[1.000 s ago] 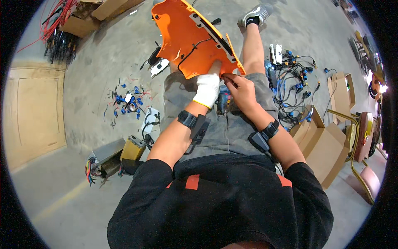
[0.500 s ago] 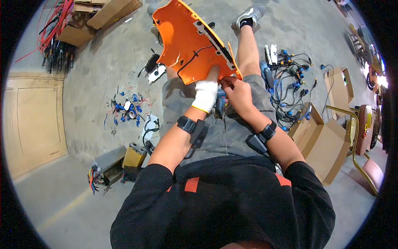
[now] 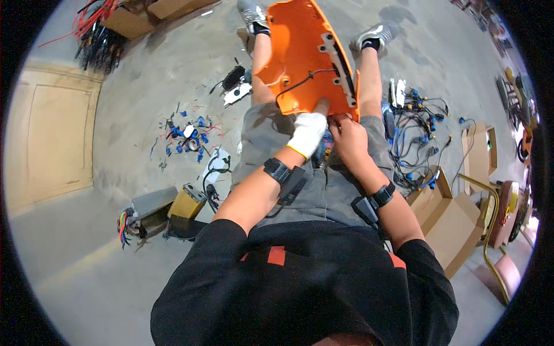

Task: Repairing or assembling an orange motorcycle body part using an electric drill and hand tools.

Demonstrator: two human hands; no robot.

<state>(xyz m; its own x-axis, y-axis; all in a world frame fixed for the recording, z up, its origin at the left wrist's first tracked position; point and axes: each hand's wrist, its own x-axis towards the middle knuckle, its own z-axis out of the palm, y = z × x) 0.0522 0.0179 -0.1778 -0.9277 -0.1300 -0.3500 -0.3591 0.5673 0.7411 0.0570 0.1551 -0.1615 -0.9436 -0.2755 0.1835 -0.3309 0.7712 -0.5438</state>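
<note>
A curved orange plastic cover [image 3: 300, 57] stands tilted between my legs, its hollow inside toward me. A thin black cable [image 3: 306, 79] crosses that inside, and a black-and-white strip [image 3: 340, 69] runs along its right side. My left hand [image 3: 310, 130], in a white glove with bare fingertips, grips the cover's near edge, its thumb on the inner face. My bare right hand [image 3: 351, 138] is closed, its fingers pinched at the cover's lower right corner; whatever lies between them is hidden. Below the hands, a blue tool [image 3: 326, 144] lies partly covered on my lap.
Bundled dark cables with blue connectors [image 3: 412, 138] lie right of my leg, near open cardboard boxes [image 3: 444, 213] and a chair [image 3: 490, 230]. Small blue parts [image 3: 187, 135] are scattered at left. A gold metal box [image 3: 187, 202] sits nearer me.
The view has shifted, so the floor items sit further right. The orange cover has turned more upright, with both hands still at its near edge. My left shoe shows more fully.
</note>
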